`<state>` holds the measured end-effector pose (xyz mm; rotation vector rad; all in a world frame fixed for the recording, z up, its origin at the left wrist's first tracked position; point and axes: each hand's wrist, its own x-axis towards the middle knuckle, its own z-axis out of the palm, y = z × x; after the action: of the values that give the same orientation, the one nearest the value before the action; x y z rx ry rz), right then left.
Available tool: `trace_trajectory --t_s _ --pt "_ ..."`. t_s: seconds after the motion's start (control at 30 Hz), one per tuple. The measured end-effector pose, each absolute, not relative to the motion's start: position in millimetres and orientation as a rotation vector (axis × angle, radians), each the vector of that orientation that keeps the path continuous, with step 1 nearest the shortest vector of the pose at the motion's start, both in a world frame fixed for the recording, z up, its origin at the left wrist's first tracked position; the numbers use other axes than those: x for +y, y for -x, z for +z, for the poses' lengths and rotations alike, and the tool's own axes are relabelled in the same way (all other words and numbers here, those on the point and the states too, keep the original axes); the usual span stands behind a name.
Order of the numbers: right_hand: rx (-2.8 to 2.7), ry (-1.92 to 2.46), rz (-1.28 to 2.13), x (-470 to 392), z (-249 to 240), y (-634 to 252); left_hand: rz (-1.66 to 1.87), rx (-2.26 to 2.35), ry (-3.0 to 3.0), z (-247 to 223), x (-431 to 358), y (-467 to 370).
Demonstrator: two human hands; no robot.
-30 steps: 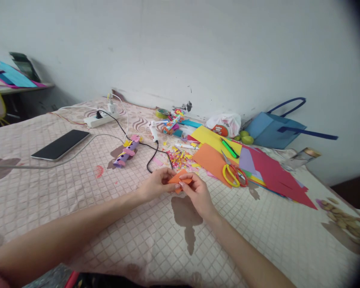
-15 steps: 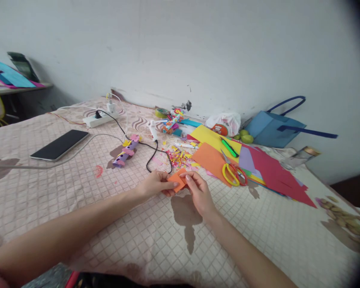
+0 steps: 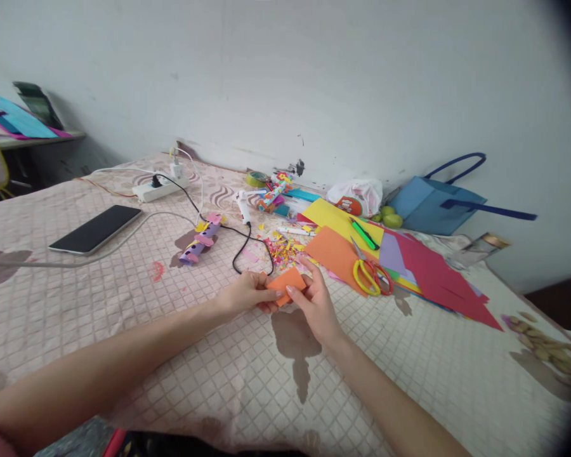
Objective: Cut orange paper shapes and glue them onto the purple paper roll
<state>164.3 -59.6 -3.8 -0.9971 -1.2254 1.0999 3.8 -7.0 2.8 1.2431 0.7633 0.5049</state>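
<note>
A small piece of orange paper (image 3: pixel 287 283) is held between both hands above the patterned tablecloth (image 3: pixel 209 374). My left hand (image 3: pixel 247 293) grips its left side, the thumb on top and the fingers beneath. At the right side my right hand (image 3: pixel 318 304) pinches the paper, thumb on its face, the index finger raised above its edge. Colourful paper scraps (image 3: pixel 285 251) lie just beyond the hands. To their right are scissors with yellow and red handles (image 3: pixel 367 279), partly over a larger orange sheet (image 3: pixel 335 254).
A white glue gun (image 3: pixel 242 206) with a black cord stands behind the scraps. Left of it lie a decorated purple paper tube (image 3: pixel 200 241), a tablet (image 3: pixel 98 230) and a power strip (image 3: pixel 159 188). Coloured sheets (image 3: pixel 447 276), a green cutter (image 3: pixel 364 233) and a blue bag (image 3: pixel 433 206) are at right.
My right hand has shifted its grip: the thumb has slid lower on the orange paper and the index finger has lifted. More of the paper's face shows. My left hand stays put.
</note>
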Motion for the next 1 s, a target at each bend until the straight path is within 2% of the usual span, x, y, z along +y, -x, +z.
trace_trajectory --t_s 0.6,1.0 --pt "-1.174 1.054 1.037 -58.2 -6.8 -164.9 0.479 0.816 -1.158 2.6 -7.2 -4.1" --pt "-1.103 1.055 1.177 -57.0 -7.9 -166.9 0.497 0.782 -1.189 -1.0 -3.4 -2.6"
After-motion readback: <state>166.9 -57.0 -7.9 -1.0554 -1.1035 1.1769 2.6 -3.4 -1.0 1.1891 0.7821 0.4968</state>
